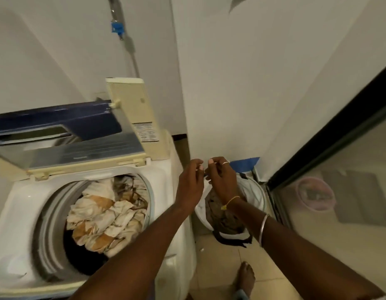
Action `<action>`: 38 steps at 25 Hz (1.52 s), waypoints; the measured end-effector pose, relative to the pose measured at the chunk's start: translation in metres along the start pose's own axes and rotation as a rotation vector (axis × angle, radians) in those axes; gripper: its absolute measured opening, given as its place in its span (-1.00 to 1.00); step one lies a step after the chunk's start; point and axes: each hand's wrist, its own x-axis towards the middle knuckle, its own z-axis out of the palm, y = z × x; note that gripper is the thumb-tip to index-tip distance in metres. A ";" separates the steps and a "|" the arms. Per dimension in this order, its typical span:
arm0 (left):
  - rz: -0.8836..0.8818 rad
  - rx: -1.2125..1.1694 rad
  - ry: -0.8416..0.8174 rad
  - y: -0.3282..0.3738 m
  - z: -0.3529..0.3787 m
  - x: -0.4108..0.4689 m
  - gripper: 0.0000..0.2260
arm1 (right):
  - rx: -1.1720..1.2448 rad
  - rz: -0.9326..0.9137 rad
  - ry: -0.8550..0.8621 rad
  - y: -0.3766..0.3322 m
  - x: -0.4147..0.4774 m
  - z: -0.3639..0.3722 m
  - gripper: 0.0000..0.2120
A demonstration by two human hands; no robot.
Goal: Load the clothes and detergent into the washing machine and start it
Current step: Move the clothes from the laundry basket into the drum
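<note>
The white top-loading washing machine stands at the left with its cream hinged lid folded up and back, so the drum is free for loading. A crumpled heap of cream and tan clothes already fills much of the drum.

On the tiled floor just right of the machine sits a round white fabric laundry basket with black trim, placed so that each lift across to the drum is short. A brownish garment is in it, so my guess is that loading is only partly done.

Both hands hang above the basket's far rim. The left hand and the right hand have their fingers curled, with the tips nearly meeting between them. I cannot tell whether the 2 hands pinch something small or hold nothing.

No detergent is in view. 1 bare foot stands on the near floor.
</note>
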 end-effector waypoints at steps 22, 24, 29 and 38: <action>-0.929 -0.181 -0.051 -0.330 0.299 0.013 -0.83 | -1.002 0.440 -0.860 0.538 0.117 -0.003 -0.26; -0.956 -0.213 -0.049 -0.358 0.317 0.013 -0.84 | -1.019 0.436 -0.897 0.581 0.117 0.005 -0.17; -0.990 -0.278 -0.036 -0.395 0.344 0.012 -0.79 | -1.020 0.473 -0.926 0.645 0.109 0.018 -0.32; -0.626 0.078 -0.499 -0.331 0.296 0.001 -0.30 | -0.470 0.596 -0.368 0.500 0.124 -0.033 -0.62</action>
